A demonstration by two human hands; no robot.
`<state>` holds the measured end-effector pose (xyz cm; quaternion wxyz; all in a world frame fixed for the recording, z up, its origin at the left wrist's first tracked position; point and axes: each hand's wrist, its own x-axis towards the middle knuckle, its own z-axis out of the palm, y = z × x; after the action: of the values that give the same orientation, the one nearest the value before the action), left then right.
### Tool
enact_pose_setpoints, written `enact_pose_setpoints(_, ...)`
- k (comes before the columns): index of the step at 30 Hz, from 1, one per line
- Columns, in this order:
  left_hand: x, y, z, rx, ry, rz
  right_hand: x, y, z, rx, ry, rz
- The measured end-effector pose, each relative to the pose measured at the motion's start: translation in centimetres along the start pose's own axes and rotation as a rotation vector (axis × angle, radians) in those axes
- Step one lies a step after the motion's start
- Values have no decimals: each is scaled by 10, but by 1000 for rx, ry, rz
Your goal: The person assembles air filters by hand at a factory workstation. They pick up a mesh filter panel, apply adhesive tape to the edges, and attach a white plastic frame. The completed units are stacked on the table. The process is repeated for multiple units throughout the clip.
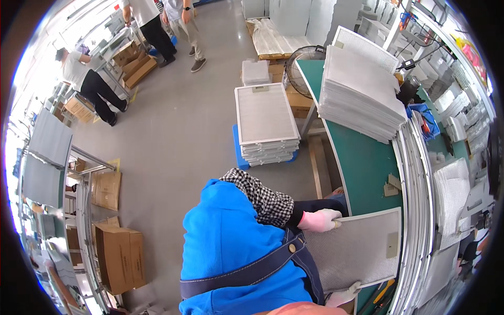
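Note:
A flat framed mesh panel point(357, 247), silvery grey with a small tan plate near its far end, lies partly over the green worktable and reaches back to my body. My left hand point(319, 220), in a pink and white glove under a checked sleeve, is closed on the panel's upper edge. At the opposite edge, my right hand point(344, 295), also gloved, grips the frame near its corner; its lower part is cut off by my body. Beyond the panel on the table sit small beige pieces point(391, 186). A yellow-handled tool point(384, 291) rests beside the right hand.
A tall stack of mesh sheets point(359, 89) stands on the green table point(357, 163), by metal rails point(415, 199). Framed panels point(266, 115) are piled on a blue base. A fan point(304, 71) stands behind. Cartons point(119, 257) line the left; several people stand far left.

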<state>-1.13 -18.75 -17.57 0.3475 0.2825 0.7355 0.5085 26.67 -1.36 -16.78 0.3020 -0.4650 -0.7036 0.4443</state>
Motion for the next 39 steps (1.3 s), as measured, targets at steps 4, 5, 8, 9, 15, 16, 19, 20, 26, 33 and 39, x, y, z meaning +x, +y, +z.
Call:
enact_pose_setpoints(4,-6,-12,-6,-9,-4,-72,-30,-24,9,-100,-122,43)
enact_pose_setpoints(5,-10,-14,-8,-26,3,-84,-25,-8,4,-54,-121,52)
enact_pose_setpoints(8,-9,7,-15,-65,-36,-18,-39,-46,7,46,-93,106)
enact_pose_setpoints(9,-2,14,-15,-67,-34,33,-40,-58,7,223,-66,110)
enact_pose_setpoints(15,50,96,-54,-423,-286,208,42,-77,-7,346,59,-154)
enact_pose_setpoints(16,54,111,-59,-433,-326,257,47,-79,-7,242,109,-278)
enact_pose_setpoints(19,75,115,-63,-242,-212,411,47,-100,-8,605,159,-160)
enact_pose_setpoints(20,66,133,-71,-244,-236,372,49,-101,-7,570,168,-145)
enact_pose_setpoints(26,38,145,-95,-147,-145,369,64,-116,6,221,274,-297)
enact_pose_setpoints(33,66,184,-136,167,-322,354,6,-103,83,1002,167,16)
enact_pose_setpoints(39,104,171,-131,564,-685,252,-78,-12,52,-52,-759,220)
